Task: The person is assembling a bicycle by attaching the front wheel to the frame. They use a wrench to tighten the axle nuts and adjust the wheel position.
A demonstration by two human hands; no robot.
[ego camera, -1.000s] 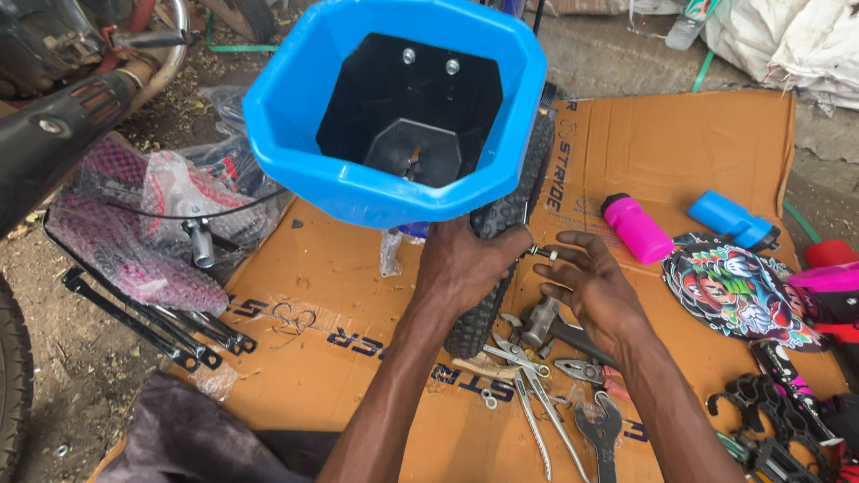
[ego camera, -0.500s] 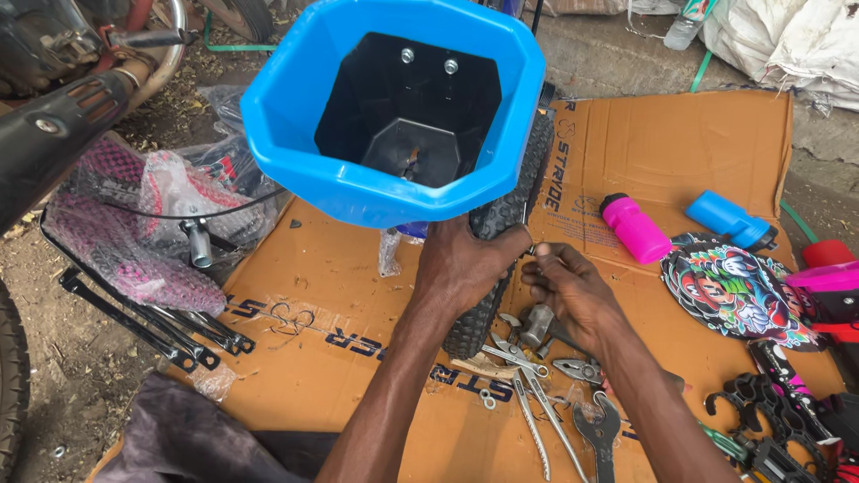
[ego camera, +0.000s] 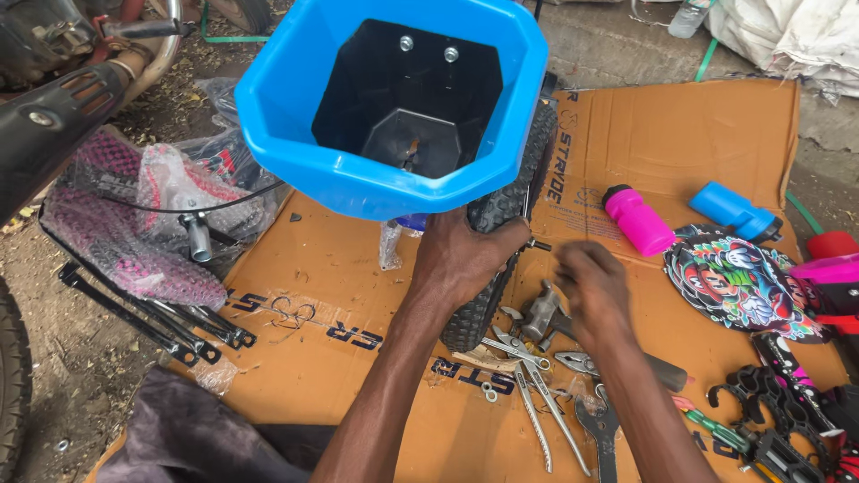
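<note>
My right hand point(ego camera: 591, 291) has drawn back from the small knobby black tyre point(ego camera: 501, 241) (fingers blurred, cannot tell); left hand point(ego camera: 465, 259) stays clamped on it.

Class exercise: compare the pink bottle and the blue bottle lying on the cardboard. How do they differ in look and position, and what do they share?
The pink bottle is bright pink with a black cap; the blue bottle is light blue with a darker blue end. The pink bottle lies nearer the knobby tyre and the right hand; the blue bottle lies farther out, toward the edge of the cardboard. Both lie on their sides, untouched, angled much the same way.
</note>
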